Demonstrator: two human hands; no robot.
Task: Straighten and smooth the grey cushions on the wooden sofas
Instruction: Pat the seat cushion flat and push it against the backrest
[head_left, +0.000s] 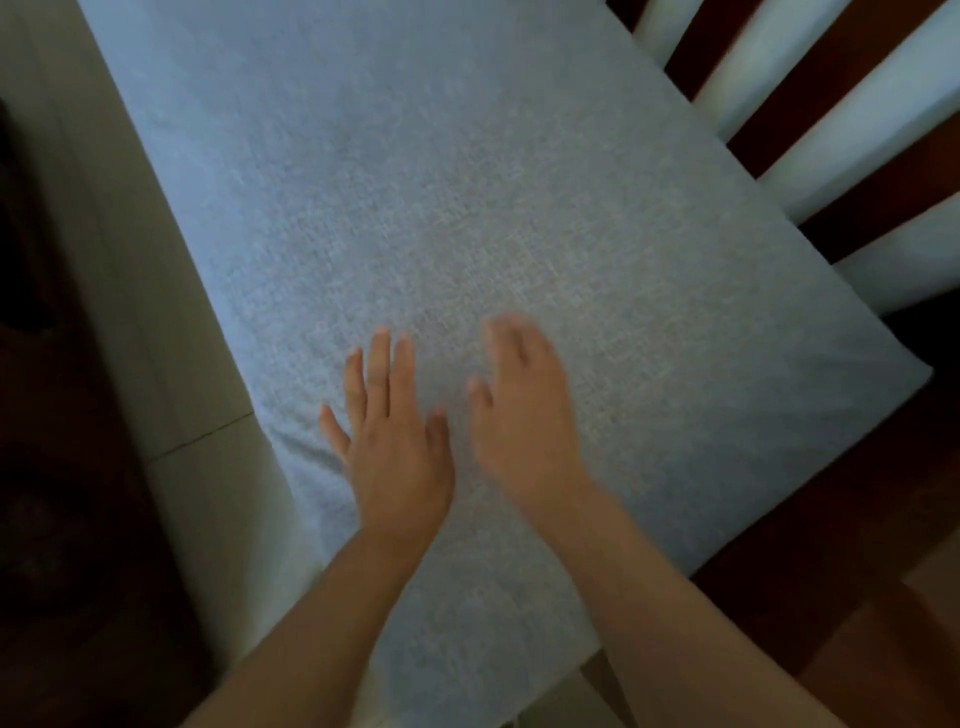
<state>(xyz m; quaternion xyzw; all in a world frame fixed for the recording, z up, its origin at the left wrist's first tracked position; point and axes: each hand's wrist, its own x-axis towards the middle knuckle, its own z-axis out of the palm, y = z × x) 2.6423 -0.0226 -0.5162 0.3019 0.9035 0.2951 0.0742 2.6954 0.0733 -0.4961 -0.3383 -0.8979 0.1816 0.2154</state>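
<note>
both hands lie side by side on the cushion, left hand beside right hand; slats behind.

left hand flat, fingers spread, right hand blurred

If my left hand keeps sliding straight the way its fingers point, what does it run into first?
Nothing but more grey cushion: the left hand lies flat, fingers pointing up the fabric, which looks bare to the top of the picture. What lies beyond is out of view.

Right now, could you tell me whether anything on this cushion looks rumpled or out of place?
Only slightly: the cushion shows small wrinkles at its edge beside the left hand; the rest looks smooth.
</note>
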